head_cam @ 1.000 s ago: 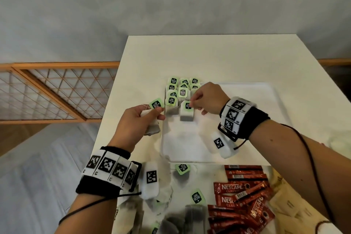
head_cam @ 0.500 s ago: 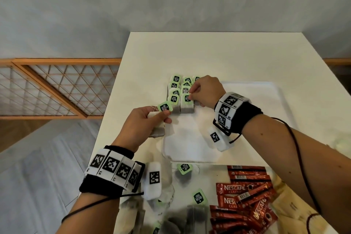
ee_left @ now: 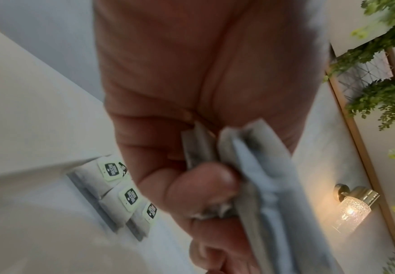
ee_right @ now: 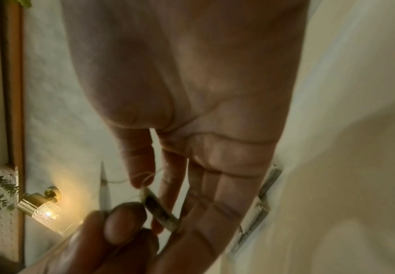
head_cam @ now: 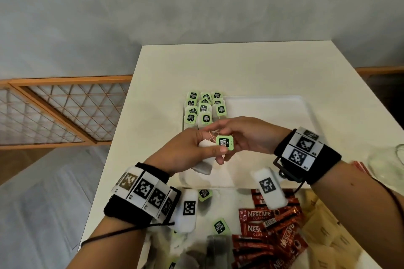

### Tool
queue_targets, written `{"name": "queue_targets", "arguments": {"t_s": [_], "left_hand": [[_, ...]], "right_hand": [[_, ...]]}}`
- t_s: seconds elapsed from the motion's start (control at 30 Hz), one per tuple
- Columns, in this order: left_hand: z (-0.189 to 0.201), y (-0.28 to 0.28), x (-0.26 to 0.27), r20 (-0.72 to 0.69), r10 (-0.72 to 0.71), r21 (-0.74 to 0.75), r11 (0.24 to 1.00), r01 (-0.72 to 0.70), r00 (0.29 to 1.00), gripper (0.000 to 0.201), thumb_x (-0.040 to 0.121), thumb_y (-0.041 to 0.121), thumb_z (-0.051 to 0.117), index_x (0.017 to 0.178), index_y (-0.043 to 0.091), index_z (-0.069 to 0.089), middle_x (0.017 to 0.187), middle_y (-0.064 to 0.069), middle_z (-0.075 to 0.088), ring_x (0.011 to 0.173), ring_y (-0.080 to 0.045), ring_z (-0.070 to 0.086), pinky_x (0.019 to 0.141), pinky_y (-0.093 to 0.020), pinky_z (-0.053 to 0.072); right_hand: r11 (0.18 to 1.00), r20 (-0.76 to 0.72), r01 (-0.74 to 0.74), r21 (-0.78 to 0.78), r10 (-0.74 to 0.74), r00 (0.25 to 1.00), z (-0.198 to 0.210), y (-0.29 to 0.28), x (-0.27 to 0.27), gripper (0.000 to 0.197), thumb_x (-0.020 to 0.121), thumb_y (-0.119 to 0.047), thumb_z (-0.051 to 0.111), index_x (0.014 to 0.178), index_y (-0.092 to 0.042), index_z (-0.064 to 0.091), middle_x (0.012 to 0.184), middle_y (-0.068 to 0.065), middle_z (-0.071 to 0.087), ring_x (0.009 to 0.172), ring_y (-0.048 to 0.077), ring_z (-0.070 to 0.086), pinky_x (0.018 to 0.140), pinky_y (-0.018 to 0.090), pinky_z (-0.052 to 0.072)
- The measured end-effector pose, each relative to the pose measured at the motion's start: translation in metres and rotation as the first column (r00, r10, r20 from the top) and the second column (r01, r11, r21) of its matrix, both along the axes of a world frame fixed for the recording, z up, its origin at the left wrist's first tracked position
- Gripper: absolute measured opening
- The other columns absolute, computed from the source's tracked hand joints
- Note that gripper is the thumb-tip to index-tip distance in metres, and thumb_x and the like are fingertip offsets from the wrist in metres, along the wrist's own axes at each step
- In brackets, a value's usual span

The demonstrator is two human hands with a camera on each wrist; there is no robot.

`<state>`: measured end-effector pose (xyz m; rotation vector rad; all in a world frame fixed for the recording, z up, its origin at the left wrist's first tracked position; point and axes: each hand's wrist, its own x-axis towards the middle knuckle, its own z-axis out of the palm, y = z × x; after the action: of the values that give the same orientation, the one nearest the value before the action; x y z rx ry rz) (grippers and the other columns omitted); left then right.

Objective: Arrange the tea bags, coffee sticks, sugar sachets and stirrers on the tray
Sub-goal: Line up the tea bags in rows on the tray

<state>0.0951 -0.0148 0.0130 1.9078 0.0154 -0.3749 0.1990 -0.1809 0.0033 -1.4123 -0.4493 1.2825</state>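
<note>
Progress, judged from the tray [head_cam: 306, 111]: tea bags only, and only part of them. A block of tea bags [head_cam: 204, 108] with green tags stands in rows in the far left corner of the tray; the rest of the tray is bare white. Off the tray, just past its near edge, more loose tea bags [head_cam: 220, 226], a heap of red coffee sticks [head_cam: 273, 223] and pale brown sugar sachets [head_cam: 323, 233] lie on the tabletop [head_cam: 240, 67]. I see no stirrers that I can name. By my reckoning the task is in its early part: the tea is partly laid out, and coffee, sugar and stirrers are not yet begun.

Pose: both my hands meet above the near left part of the tray, in front of the block. My left hand [head_cam: 188, 150] is curled round one white tea bag [head_cam: 206, 159], thumb pressed against its paper in the left wrist view. My right hand [head_cam: 247, 137] faces it with fingers mostly straight, thumb and forefinger pinching at the thin string [head_cam: 213, 134] near the green tag [head_cam: 225, 142], which hangs between the two hands. The tea bag is clear of the tray, not touching the block. I judge that I am tidying string and tag before setting this bag beside the rows.
</note>
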Motion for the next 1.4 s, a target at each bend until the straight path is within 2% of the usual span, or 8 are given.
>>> {"name": "queue_targets", "arguments": {"t_s": [0.2, 0.33, 0.43, 0.57, 0.67, 0.83, 1.17, 1.4], "left_hand": [[0.001, -0.006, -0.002, -0.037, 0.047, -0.003, 0.999, -0.047, 0.998, 0.019, 0.090, 0.026, 0.067, 0.086, 0.010, 0.075, 0.076, 0.010, 0.072, 0.060, 0.007, 0.056, 0.053, -0.007, 0.036], [-0.002, -0.006, -0.005, -0.117, 0.065, -0.106, 0.991, -0.078, 0.991, 0.017, 0.090, 0.025, 0.066, 0.094, 0.009, 0.070, 0.084, 0.000, 0.074, 0.068, -0.018, 0.062, 0.049, -0.022, 0.046], [-0.005, -0.006, -0.008, -0.133, 0.065, -0.161, 0.983, -0.086, 0.989, 0.018, 0.092, 0.021, 0.065, 0.101, 0.006, 0.066, 0.087, -0.003, 0.073, 0.072, -0.020, 0.064, 0.049, -0.023, 0.047], [-0.008, -0.010, -0.010, -0.133, 0.110, -0.240, 0.961, -0.140, 0.985, 0.014, 0.091, 0.016, 0.066, 0.102, 0.007, 0.066, 0.088, -0.008, 0.074, 0.072, -0.021, 0.068, 0.048, -0.023, 0.048], [-0.010, -0.012, -0.008, -0.115, 0.207, -0.300, 0.925, -0.232, 0.972, 0.011, 0.089, 0.012, 0.067, 0.098, 0.007, 0.064, 0.087, -0.011, 0.074, 0.070, -0.024, 0.068, 0.046, -0.024, 0.049], [-0.014, -0.015, -0.006, -0.103, 0.276, -0.331, 0.896, -0.295, 0.956, 0.024, 0.083, 0.007, 0.072, 0.104, 0.003, 0.061, 0.088, -0.015, 0.073, 0.066, -0.022, 0.069, 0.047, -0.024, 0.050], [-0.018, -0.010, -0.006, -0.138, 0.368, -0.306, 0.867, -0.393, 0.920, 0.008, 0.086, 0.014, 0.070, 0.090, 0.008, 0.072, 0.074, -0.005, 0.064, 0.055, -0.012, 0.058, 0.048, -0.025, 0.053], [-0.012, -0.010, -0.006, -0.135, 0.361, -0.325, 0.864, -0.385, 0.923, 0.011, 0.089, 0.019, 0.067, 0.085, 0.011, 0.073, 0.075, -0.006, 0.066, 0.055, -0.012, 0.059, 0.047, -0.022, 0.051]], "right_hand": [[0.995, 0.217, 0.087, 0.041, -0.094, 0.972, 0.006, -0.022, -0.001, 0.022, 0.092, -0.001, 0.057, 0.112, -0.001, 0.066, 0.099, 0.010, 0.070, 0.081, 0.016, 0.066, 0.071, 0.028, 0.056], [0.971, 0.321, 0.232, 0.047, -0.235, 0.918, 0.016, -0.031, 0.006, 0.023, 0.085, -0.003, 0.067, 0.108, -0.006, 0.070, 0.085, 0.004, 0.071, 0.074, 0.014, 0.063, 0.061, 0.023, 0.053], [0.943, 0.340, 0.326, 0.065, -0.328, 0.881, 0.021, -0.029, 0.009, 0.023, 0.085, -0.003, 0.068, 0.108, -0.004, 0.069, 0.080, 0.006, 0.069, 0.060, 0.012, 0.058, 0.051, 0.021, 0.048], [0.908, 0.285, 0.415, 0.063, -0.414, 0.864, 0.023, -0.023, 0.008, 0.026, 0.091, -0.016, 0.065, 0.114, -0.004, 0.065, 0.095, 0.005, 0.067, 0.076, 0.018, 0.066, 0.063, 0.030, 0.058], [0.893, 0.471, 0.450, -0.020, -0.389, 0.792, 0.024, -0.021, 0.000, 0.024, 0.087, -0.033, 0.069, 0.091, -0.010, 0.065, 0.082, -0.001, 0.061, 0.067, 0.016, 0.061, 0.056, 0.030, 0.052], [0.952, 0.571, 0.304, -0.037, -0.229, 0.788, 0.018, -0.020, -0.017, 0.016, 0.075, -0.026, 0.081, 0.079, -0.014, 0.071, 0.074, -0.001, 0.065, 0.060, 0.011, 0.058, 0.052, 0.025, 0.045], [0.970, 0.511, 0.223, -0.094, -0.145, 0.847, 0.013, -0.025, -0.013, 0.006, 0.084, -0.015, 0.072, 0.083, -0.013, 0.067, 0.066, -0.010, 0.064, 0.065, 0.010, 0.061, 0.056, 0.026, 0.045], [0.988, 0.503, 0.033, -0.151, 0.048, 0.863, 0.016, -0.035, -0.008, 0.052, 0.077, -0.003, 0.078, 0.119, -0.029, 0.060, 0.092, -0.001, 0.068, 0.069, 0.015, 0.061, 0.060, 0.029, 0.048]]}}
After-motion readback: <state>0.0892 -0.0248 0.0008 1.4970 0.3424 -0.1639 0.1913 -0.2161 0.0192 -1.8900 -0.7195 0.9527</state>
